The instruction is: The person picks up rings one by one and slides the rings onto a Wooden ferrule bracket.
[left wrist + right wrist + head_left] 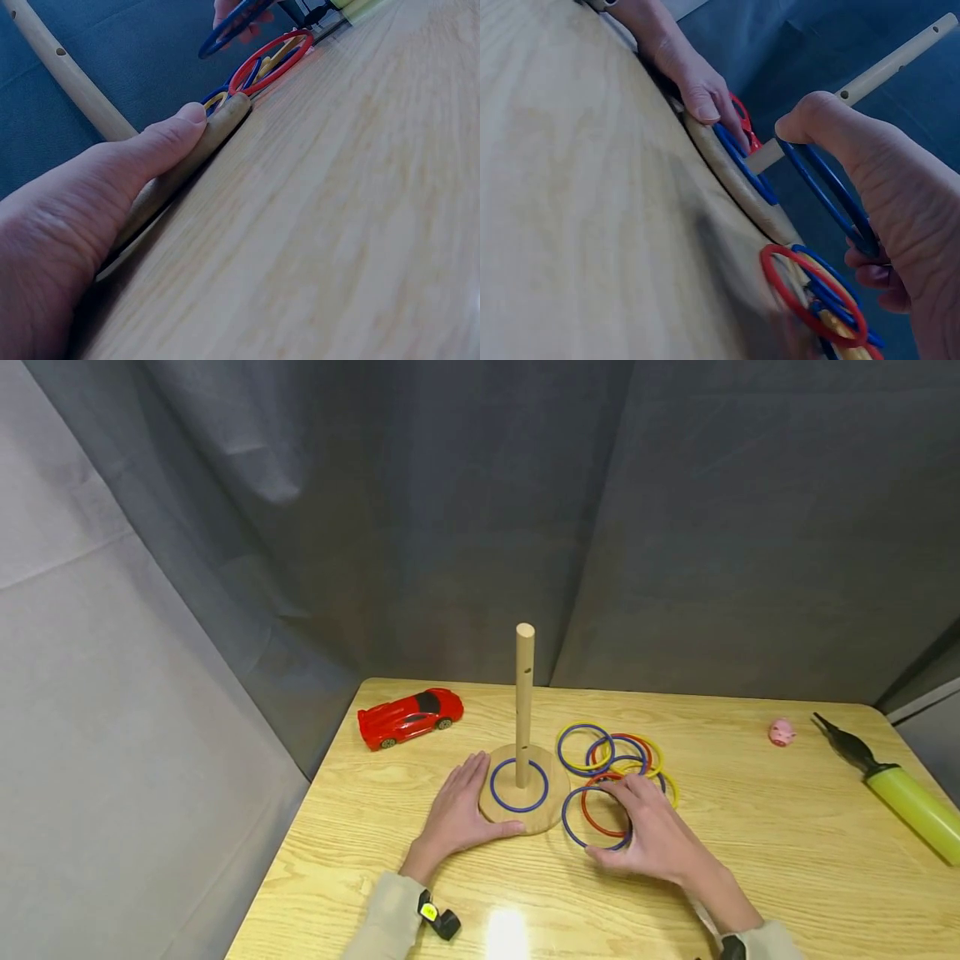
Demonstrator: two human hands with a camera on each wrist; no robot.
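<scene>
A round wooden base [558, 787] with an upright post [524, 710] stands on the table, and a blue ring [519, 811] lies on it around the post. My left hand [463, 810] holds the base at its left and near edges, thumb along the rim. Right of the base, my right hand [648, 831] pinches another blue ring [564, 818] between thumb and fingers; in the right wrist view this blue ring [826, 202] is tilted and raised off the table. Beneath it rests a red ring [583, 810], beside a pile of blue, red and yellow rings [677, 793], partly hidden by that hand.
A red toy car [411, 717] sits at the back left of the wooden table [360, 827]. Toward the right lie a small pink pig figure [782, 732] and a yellow-green pump [915, 810] with a black nozzle. Dark curtains [480, 527] hang behind the table.
</scene>
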